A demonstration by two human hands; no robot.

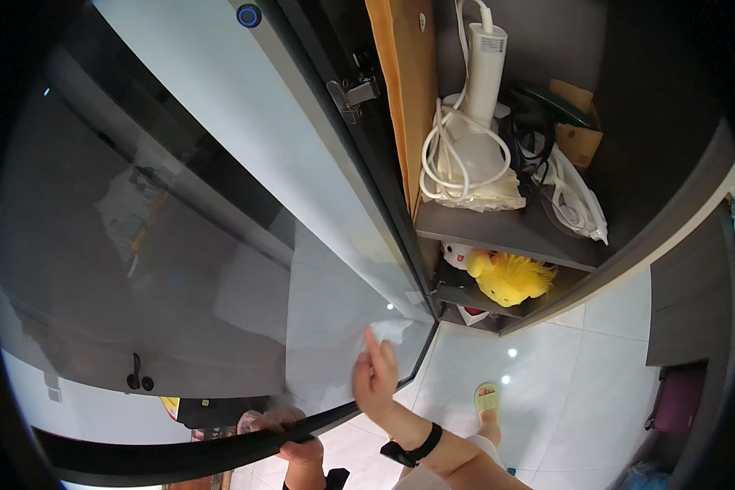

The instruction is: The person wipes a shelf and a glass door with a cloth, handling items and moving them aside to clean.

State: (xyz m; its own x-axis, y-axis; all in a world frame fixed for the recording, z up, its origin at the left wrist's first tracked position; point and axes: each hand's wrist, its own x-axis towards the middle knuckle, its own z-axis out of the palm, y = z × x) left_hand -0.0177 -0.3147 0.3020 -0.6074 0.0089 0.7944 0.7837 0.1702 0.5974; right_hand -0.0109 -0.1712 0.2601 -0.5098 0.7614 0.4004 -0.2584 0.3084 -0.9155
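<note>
My left hand [301, 447] grips the dark frame [177, 450] of a tinted glass door [220, 343] at its near edge, with fingers on one side and thumb on the other. In my right hand [376, 376], a thin white tissue or cloth [393, 331] lies against the glass under the fingertips. Part of the tissue spreads beyond the fingers towards the door's lower corner. A black wristband [425, 444] circles my right wrist. The door stands swung out from a dark cabinet [508, 229], and its glass carries blurred reflections.
Cabinet shelves hold a white corded appliance [487, 73], coiled cables [465, 153], a small cardboard box [579, 141] and a yellow plush toy [508, 278]. A metal hinge [355, 92] joins door and cabinet. A yellow-green slipper [486, 398] is on the tiled floor [539, 392]; a purple suitcase [680, 401] stands right.
</note>
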